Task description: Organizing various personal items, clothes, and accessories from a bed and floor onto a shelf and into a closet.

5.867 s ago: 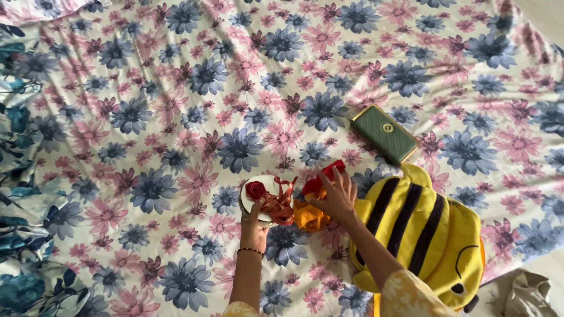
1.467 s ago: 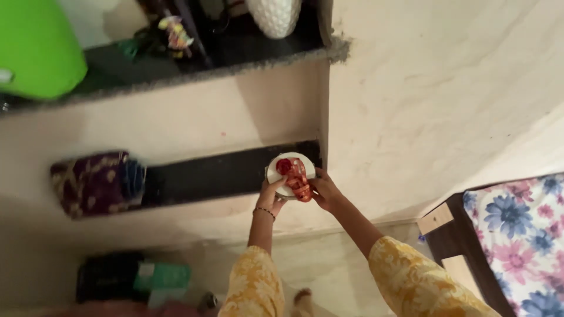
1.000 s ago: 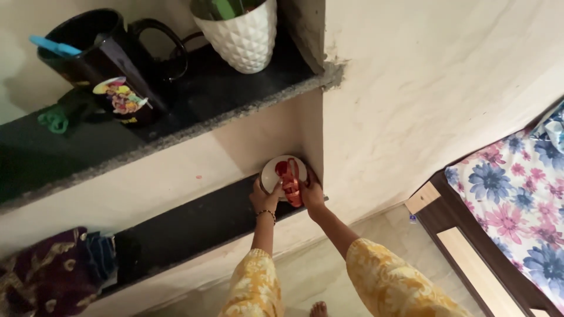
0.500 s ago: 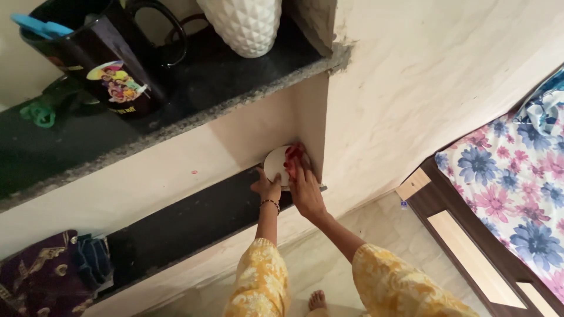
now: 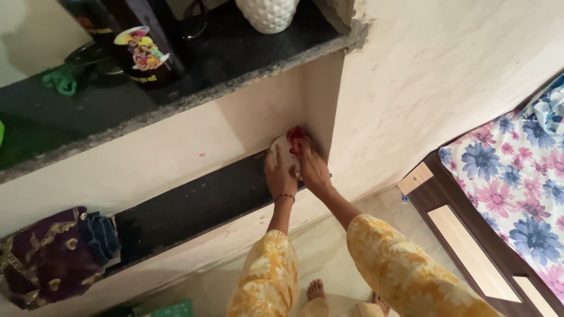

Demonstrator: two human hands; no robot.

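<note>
Your left hand (image 5: 281, 174): flat on the white plate (image 5: 284, 147), gripping its near rim.
Your right hand (image 5: 311, 168): fingers over the plate's red items (image 5: 296, 134), holding them down.
Plate: on the lower dark shelf (image 5: 194, 202), in the right corner against the wall.
Progress: plate looks seated; your hands not yet off it.
Far: cartoon mug (image 5: 144, 56) and white vase (image 5: 267, 12) on the upper shelf.

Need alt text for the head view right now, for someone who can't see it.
Both hands, left hand and right hand, press a small white plate of red items into the right corner of a dark lower shelf. Above, a printed mug and white vase; a floral bedsheet lies right.
</note>
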